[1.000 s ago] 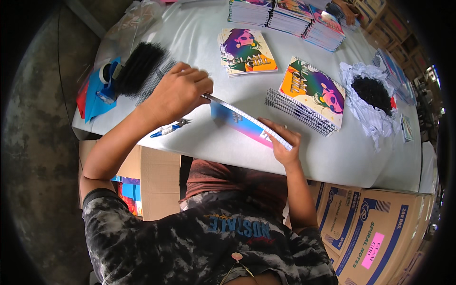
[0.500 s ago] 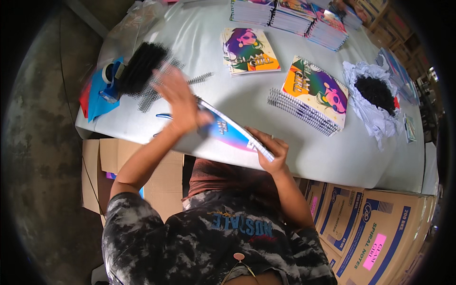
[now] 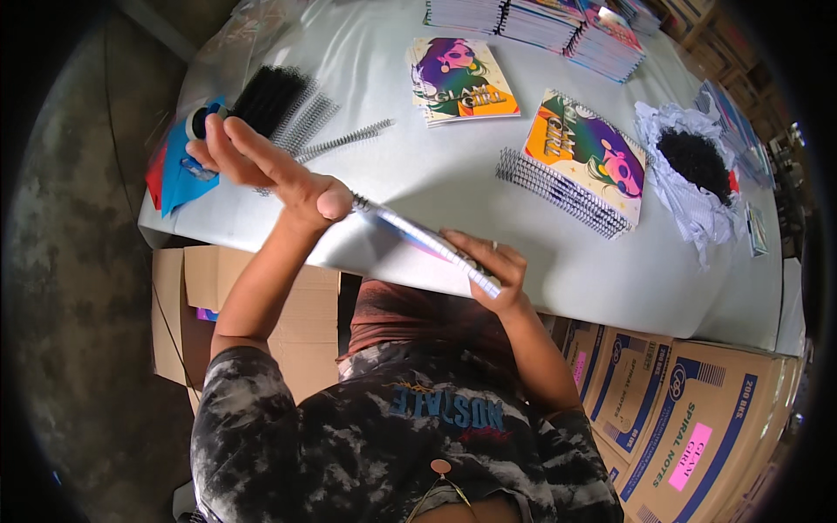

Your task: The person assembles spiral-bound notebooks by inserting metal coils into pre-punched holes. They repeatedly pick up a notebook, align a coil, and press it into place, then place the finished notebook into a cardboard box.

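Note:
A thin notebook (image 3: 425, 240) is held edge-on above the table's front edge, a dark spiral coil showing at its far left end. My right hand (image 3: 497, 268) grips its near right end, thumb on one side and fingers behind. At the coil end, my left hand (image 3: 277, 177) is open with its fingers stretched out, the palm heel and thumb against or very near the coil. Beyond the left hand lie a bundle of black spiral coils (image 3: 266, 98) and a loose coil (image 3: 349, 139). The notebook's covers are mostly hidden by the steep angle.
Right of centre is a stack of spiral notebooks (image 3: 582, 161); another colourful pad (image 3: 464, 80) lies farther back. Taller notebook stacks (image 3: 536, 30) stand at the far edge. Crumpled paper with black scraps (image 3: 693, 166) sits at right. Cartons (image 3: 697, 418) stand below the table.
My left hand has swept from a blurred position above the coil end to a still, spread pose there. The notebook has turned more edge-on, hiding its blue-pink cover. My right hand keeps its grip.

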Demonstrator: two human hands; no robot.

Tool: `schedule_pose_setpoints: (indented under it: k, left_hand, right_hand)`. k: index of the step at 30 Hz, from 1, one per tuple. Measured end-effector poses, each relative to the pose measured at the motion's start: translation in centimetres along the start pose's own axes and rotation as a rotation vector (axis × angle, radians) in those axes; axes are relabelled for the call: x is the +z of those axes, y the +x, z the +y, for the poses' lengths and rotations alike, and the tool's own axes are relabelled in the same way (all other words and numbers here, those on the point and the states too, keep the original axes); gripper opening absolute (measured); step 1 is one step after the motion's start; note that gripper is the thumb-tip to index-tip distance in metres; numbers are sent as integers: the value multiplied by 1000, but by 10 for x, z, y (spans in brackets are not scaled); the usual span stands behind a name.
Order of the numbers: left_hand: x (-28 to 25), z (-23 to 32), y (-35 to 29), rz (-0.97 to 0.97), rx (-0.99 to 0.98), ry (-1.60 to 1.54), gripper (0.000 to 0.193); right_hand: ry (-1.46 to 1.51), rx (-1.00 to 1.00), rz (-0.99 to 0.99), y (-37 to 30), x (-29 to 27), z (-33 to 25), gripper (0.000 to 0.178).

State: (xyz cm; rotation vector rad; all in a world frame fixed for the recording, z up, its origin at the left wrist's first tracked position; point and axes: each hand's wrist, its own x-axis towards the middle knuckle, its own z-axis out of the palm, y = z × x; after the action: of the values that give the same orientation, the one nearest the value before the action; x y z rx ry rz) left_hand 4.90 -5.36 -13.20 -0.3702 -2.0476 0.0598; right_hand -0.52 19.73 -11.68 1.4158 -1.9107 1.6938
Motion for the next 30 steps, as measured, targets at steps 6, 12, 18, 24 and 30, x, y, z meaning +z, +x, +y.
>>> schedule_pose_setpoints:
  k: [6,12,18,24,30]
  left_hand:
    - [-11,11,20,16,103,-39,111]
    - [8,43,-4,-129,75,-294,109]
    - [-14,7,88,-242,-129,-231,38]
    - [-12,-3,122,173,0,-25,50]
    - [-16,2,102,-69,10,-357,43]
  right_hand:
    - [-36,-4,60,-6,3,6,31]
    - [18,89,62,-10,5,9,36]
    - [425,417,172,11,5,-17,29]
    - [128,196,58,3,-1,-6,33]
    - [238,241,70,4,2,-12,32]
